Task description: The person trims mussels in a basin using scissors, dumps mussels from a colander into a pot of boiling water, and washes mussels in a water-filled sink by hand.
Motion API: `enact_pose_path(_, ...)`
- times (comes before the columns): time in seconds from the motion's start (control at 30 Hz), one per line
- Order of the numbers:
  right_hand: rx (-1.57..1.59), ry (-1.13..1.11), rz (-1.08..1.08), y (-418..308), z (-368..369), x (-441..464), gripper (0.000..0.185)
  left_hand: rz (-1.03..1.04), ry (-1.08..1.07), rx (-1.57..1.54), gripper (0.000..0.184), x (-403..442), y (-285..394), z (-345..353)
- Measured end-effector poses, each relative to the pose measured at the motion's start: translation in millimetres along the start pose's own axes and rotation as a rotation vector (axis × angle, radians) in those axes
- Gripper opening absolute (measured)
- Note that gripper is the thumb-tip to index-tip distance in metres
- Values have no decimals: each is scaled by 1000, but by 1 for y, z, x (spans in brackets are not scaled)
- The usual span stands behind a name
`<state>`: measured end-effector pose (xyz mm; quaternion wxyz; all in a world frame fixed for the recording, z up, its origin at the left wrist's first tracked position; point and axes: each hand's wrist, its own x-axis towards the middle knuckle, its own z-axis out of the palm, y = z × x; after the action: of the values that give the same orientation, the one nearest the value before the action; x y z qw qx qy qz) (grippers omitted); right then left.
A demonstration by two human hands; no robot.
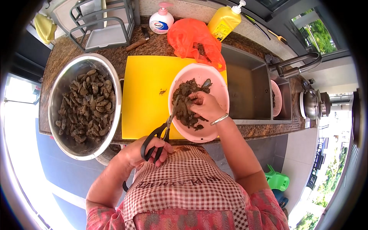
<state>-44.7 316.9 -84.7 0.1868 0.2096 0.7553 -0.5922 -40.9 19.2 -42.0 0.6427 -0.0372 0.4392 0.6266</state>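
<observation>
My left hand is closed round the handles of black scissors, whose blades reach over the left side of a pink basin. Inside the basin lies a muddy dark clump of shellfish. My right hand has its fingers pressed together on part of this clump, beside the scissor blades. The basin rests on the right part of a yellow cutting board. A large steel bowl to the left holds several muddy shellfish.
Behind the basin are a red plastic bag, a white soap bottle and a yellow bottle. A knife lies near the dish rack. The sink and faucet are on the right.
</observation>
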Motion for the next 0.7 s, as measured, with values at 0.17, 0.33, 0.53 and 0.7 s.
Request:
enact_pose_path(0.17,330,9,160,-2,-2,-3,37,4,-32,49,47,1,0,1)
enact_pose_path(0.33,646,131,142,-4,-5,-18,35,-35,-47,164,47,5,8,6)
enact_pose_path(0.53,583,280,51,-14,17,-36,30,-41,-12,231,42,17,12,18)
enact_pose_path(0.7,660,288,39,-8,24,-41,26,-32,81,406,39,25,8,20)
